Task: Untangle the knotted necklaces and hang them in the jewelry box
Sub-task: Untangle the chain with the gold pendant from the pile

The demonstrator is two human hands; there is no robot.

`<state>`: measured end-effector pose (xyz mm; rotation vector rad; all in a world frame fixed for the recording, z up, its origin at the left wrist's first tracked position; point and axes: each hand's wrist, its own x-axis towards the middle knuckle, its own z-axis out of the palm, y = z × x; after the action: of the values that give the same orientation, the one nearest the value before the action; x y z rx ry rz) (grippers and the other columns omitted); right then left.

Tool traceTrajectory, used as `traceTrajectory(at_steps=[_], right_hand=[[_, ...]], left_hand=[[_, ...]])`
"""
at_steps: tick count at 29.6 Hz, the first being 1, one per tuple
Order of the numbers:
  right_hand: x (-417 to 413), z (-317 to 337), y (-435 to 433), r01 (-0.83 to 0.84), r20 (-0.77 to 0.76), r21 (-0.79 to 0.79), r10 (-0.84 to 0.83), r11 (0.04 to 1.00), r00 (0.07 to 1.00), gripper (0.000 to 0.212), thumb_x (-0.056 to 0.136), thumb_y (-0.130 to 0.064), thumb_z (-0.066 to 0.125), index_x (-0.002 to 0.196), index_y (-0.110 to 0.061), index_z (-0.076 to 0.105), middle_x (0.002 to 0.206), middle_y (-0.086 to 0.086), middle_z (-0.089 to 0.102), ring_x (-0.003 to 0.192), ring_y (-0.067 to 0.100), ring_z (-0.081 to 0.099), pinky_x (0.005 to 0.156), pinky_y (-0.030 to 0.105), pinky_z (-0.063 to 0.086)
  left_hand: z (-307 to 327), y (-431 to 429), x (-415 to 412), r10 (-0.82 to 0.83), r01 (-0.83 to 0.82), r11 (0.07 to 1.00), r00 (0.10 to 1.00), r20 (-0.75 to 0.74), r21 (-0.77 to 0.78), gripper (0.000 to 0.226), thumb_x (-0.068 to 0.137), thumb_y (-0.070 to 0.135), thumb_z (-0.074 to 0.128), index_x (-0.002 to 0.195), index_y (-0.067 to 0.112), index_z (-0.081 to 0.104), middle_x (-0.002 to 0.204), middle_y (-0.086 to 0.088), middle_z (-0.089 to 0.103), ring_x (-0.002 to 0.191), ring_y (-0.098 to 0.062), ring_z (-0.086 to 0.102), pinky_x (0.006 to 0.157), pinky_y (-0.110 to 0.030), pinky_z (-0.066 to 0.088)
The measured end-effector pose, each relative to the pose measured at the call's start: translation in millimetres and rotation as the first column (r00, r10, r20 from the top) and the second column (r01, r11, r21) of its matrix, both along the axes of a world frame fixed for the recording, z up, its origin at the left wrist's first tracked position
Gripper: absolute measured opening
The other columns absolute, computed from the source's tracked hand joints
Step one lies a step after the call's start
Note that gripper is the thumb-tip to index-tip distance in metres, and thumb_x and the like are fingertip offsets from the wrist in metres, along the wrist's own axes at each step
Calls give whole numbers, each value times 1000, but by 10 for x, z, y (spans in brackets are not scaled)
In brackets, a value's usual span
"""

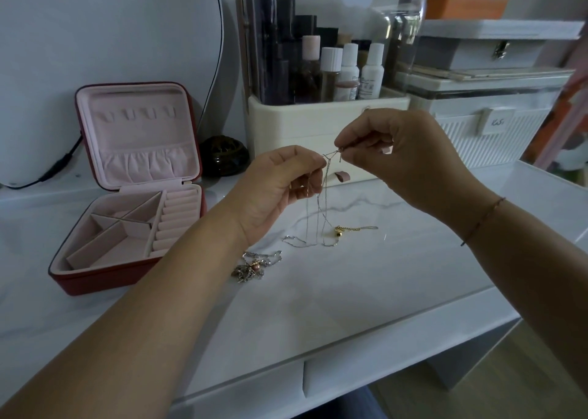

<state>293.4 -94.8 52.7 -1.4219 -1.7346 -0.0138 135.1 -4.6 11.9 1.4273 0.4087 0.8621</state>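
Head view. The left hand [280, 189], fingers curled, pinches a bundle of fine silver-and-gold necklace chains [323, 202] between thumb and fingertips; the right hand [397, 161], likewise curled, pinches the small knot [334, 156] at the top of the same strands; the two hands are near each other, raised above the white marbled worktop [350, 291].

The strands hang slack from the hands down to the worktop, where their lower loops lie beside a gold chain end with a dark bead [345, 230]; a second tangled cluster of silver chain with a pink bead [254, 266] lies on the worktop just beside the left wrist.

The square red jewelry box with pale pink lining [95, 283] stands open at the left, well apart from the hands; no chain hangs yet on the row of hook tabs [136, 113] in its raised lid; a cream cosmetics organiser [318, 123] stands behind the hands.

Handling, as judged: the chains are very light, limp and slippery; the fine links are likely to kink or snap under a hard pull; the best hold is a fingertip pinch close on either side of the knot, easing loops apart rather than drawing on the free ends; for hanging, the clasp end seems the place to grasp.
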Motion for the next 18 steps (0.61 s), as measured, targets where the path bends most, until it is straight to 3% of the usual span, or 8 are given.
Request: traceTrajectory(at_steps=[3,8,13,18], right_hand=[[-1,-6,-3,1,4,1,-1,1000,1000,16,83,-8,71,94,-19,70,84,-5,70,74,6,65,72,10,48],[-10,-22,3,11,8,10,-11,1000,1000,20,82,-9,72,98,-20,71,87,-10,69,82,5,64,79,13,50],[-17,-20,3,25,18,9,-25,1000,1000,20,82,-10,72,98,-21,71,89,-10,69,82,7,65,81,17,51],[-18,-13,5,22,39,15,-23,1000,999,19,83,-10,71,99,-22,71,90,-9,69,83,6,64,80,14,50]], left_hand=[[2,-5,2,-3,3,1000,1000,-1,-8,13,90,9,55,97,-2,59,56,0,54,54,-13,47,59,-23,46],[3,12,10,18,-18,998,1000,-8,-55,12,93,6,50,96,6,61,55,3,28,51,-10,24,45,-19,26],[9,6,13,11,-12,1000,1000,-19,-27,19,93,14,52,84,13,70,56,3,24,53,-12,19,44,-19,25],[8,-29,6,64,-61,998,994,-89,35,6,86,14,63,86,11,69,49,8,34,49,-9,27,52,-21,29]])
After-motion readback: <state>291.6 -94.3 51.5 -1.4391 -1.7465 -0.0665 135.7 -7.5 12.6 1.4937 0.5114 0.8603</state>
